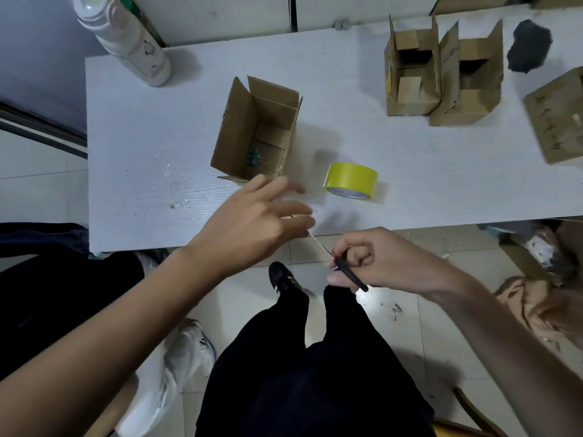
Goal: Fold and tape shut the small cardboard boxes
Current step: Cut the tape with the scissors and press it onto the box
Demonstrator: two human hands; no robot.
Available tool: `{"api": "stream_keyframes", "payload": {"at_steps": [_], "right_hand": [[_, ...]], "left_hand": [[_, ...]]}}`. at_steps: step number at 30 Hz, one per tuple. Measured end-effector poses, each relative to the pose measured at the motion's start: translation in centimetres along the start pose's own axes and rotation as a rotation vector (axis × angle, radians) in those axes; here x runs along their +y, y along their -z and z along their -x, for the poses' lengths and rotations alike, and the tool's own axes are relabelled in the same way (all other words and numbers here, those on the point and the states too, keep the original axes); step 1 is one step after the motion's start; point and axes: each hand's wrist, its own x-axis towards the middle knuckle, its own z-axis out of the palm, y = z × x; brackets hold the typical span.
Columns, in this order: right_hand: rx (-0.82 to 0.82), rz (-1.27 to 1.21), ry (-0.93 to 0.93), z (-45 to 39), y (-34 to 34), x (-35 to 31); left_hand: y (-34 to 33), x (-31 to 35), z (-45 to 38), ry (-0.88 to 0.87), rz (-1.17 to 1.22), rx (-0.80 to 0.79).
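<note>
Landmark is the tape roll (350, 181), yellow, lying on the white table (157, 127) near its front edge. Left of the roll, just beside it: 1 open box (257, 129), flaps up, with a green binder clip (256, 158) on its floor at the near end. Far right and behind the roll: 2 more open boxes (441, 74) touching side by side, flaps standing. Further right of those, a closed box (556, 116) at the frame edge, and behind it a dark grey lump (530, 45), can't tell what it is. Far left and behind the roll: a white bottle (126, 39) at the table's back corner. Left hand (255, 225) sits in front of and left of the roll, over the table's front edge, fingers spread and fairly straight, blurred; fingertips meet the far end of a thin strip, probably tape, can't tell if they pinch it. Right hand (375, 260) is in front of the roll, off the table edge, fingers curled tight round a thin black-handled tool (350, 274); can't tell if it is a cutter or scissors. The metal tip points up-left toward the left fingertips. Below the hands: dark trousers and a black shoe (282, 279) on tile floor.
</note>
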Motion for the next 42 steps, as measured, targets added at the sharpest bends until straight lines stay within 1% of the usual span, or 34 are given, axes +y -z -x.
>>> {"api": "stream_keyframes", "payload": {"at_steps": [1, 3, 5, 6, 7, 8, 10, 12, 14, 17, 20, 22, 23, 25, 26, 28, 32, 35, 37, 39, 40, 42], "right_hand": [[0.072, -0.064, -0.017, -0.6, -0.8, 0.4], [0.145, -0.266, -0.053, -1.7, -2.2, 1.3], [0.130, -0.489, -0.106, -3.3, -3.8, 1.9], [0.102, -0.603, -0.131, -4.2, -4.7, 2.0], [0.075, -0.708, -0.141, -5.3, -5.5, 2.0], [0.063, -0.791, -0.138, -6.3, -6.3, 1.8], [0.084, -0.853, -0.117, -8.6, -7.2, 1.4], [0.122, -0.851, -0.105, -10.5, -7.5, 0.6], [0.172, -0.862, -0.106, -11.9, -7.4, -0.1], [0.205, -0.834, -0.065, -13.0, -6.8, -0.9], [0.220, -0.863, -0.023, -13.5, -6.2, -1.8], [0.292, -0.888, -0.005, -13.6, -6.0, -2.3], [0.354, -0.894, 0.005, -13.8, -6.1, -2.5], [0.471, -0.878, 0.031, -13.9, -6.3, -2.5], [0.497, -0.862, 0.040, -14.0, -6.5, -2.4], [0.461, -0.858, 0.054, -13.9, -6.9, -2.3], [0.257, -0.972, 0.034, -13.6, -6.7, -2.5], [0.190, -0.929, 0.047, -13.1, -6.3, -2.0], [0.122, -0.907, 0.002, -12.3, -6.4, -1.2], [0.063, -0.936, -0.047, -11.2, -6.8, -0.1], [0.037, -0.961, -0.047, -10.5, -6.9, 0.4], [-0.022, -1.028, 0.013, -9.0, -6.9, 1.1]], "left_hand": [[-0.1, -0.7, -0.2, 0.069, -0.003, -0.001], [-0.2, -2.1, -0.6, 0.322, 0.103, -0.013], [0.0, -3.0, -1.2, 0.593, 0.236, 0.090], [-0.3, -3.5, -1.6, 0.700, 0.227, 0.124], [-0.6, -3.9, -2.1, 0.780, 0.209, 0.107], [-0.8, -3.9, -2.6, 0.833, 0.219, 0.051], [-1.3, -3.9, -3.7, 0.903, 0.249, -0.074], [-1.7, -3.9, -4.5, 0.949, 0.244, -0.110], [-1.8, -3.7, -5.0, 0.970, 0.216, -0.078], [-1.8, -3.2, -5.3, 0.965, 0.139, -0.083], [-2.1, -3.3, -5.3, 0.959, 0.045, -0.104], [-2.2, -3.2, -5.3, 0.975, 0.004, -0.105], [-2.2, -3.1, -5.3, 0.981, -0.007, -0.101], [-2.2, -2.8, -5.4, 0.985, -0.026, -0.095], [-2.2, -2.8, -5.4, 0.988, -0.027, -0.093], [-2.4, -2.7, -5.4, 0.996, -0.009, -0.090], [-2.3, -2.7, -5.5, 1.000, -0.002, -0.102], [-2.0, -2.6, -5.7, 1.028, -0.014, -0.096], [-2.0, -2.9, -5.8, 1.060, -0.034, -0.080], [-2.3, -3.8, -5.8, 1.097, -0.049, -0.065], [-2.4, -4.2, -5.7, 1.098, -0.055, -0.060], [-2.6, -4.8, -5.7, 1.071, -0.053, -0.070]]}}
